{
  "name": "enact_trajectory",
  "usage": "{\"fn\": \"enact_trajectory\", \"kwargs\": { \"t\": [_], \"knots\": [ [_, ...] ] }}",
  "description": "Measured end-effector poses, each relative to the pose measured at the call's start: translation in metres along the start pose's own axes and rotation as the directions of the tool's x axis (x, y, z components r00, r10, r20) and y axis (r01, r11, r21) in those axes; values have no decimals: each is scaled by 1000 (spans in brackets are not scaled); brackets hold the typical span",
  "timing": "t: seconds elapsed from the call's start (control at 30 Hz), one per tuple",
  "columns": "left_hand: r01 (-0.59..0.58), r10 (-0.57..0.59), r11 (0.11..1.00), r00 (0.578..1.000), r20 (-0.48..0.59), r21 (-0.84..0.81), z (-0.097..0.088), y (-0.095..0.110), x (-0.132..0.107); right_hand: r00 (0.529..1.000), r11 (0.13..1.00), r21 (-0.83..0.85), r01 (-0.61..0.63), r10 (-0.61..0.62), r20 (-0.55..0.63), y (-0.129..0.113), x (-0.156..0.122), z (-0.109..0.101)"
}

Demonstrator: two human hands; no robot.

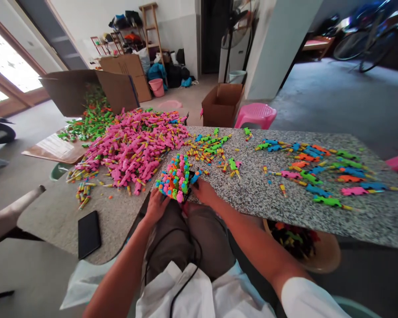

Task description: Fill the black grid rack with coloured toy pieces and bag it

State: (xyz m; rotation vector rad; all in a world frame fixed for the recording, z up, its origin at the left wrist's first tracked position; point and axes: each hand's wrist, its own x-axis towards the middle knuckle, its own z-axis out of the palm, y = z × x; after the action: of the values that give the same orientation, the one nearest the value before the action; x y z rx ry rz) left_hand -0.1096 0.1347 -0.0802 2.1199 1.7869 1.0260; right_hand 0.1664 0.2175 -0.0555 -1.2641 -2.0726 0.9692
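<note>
At the near edge of the table, a tight bundle of small round-ended plastic pieces (175, 179) in pink, blue, green and orange stands over my lap. My left hand (157, 205) is closed on its lower left side, with some fingers hidden. Beside the bundle's right side is my right hand (203, 192), fingers curled near a dark edge; what they grip is unclear. A blue piece (195, 177) shows just above those fingers. To the left spreads a big heap of pink car-shaped pencils (135, 141). Green car-shaped pencils (214, 143) lie just beyond the bundle.
The speckled stone table (252, 185) carries scattered multicoloured car-shaped pencils (318, 172) on the right. A black phone (89, 234) lies at left. Behind the heap stands an open cardboard box (117, 90) with green pieces. A pink stool (256, 115) and a basin (328, 254) are near the table.
</note>
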Motion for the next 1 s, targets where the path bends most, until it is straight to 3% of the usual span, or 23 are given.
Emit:
{"fn": "enact_trajectory", "kwargs": {
  "t": [0.17,0.47,0.73,1.0],
  "knots": [
    [19,-19,1000,1000,-7,-14,2,-2,-2,997,993,-95,73,-69,46,-4,3,-4],
    [28,-28,999,1000,11,-19,1,-2,-2,994,987,-137,88,-77,84,-3,3,-9],
    [33,-33,999,999,8,-10,6,-9,-4,990,992,-55,115,-110,93,0,3,-9],
    [17,-17,1000,1000,-3,-12,5,-6,-3,981,965,-204,165,-139,136,-10,7,-13]
  ]
}}
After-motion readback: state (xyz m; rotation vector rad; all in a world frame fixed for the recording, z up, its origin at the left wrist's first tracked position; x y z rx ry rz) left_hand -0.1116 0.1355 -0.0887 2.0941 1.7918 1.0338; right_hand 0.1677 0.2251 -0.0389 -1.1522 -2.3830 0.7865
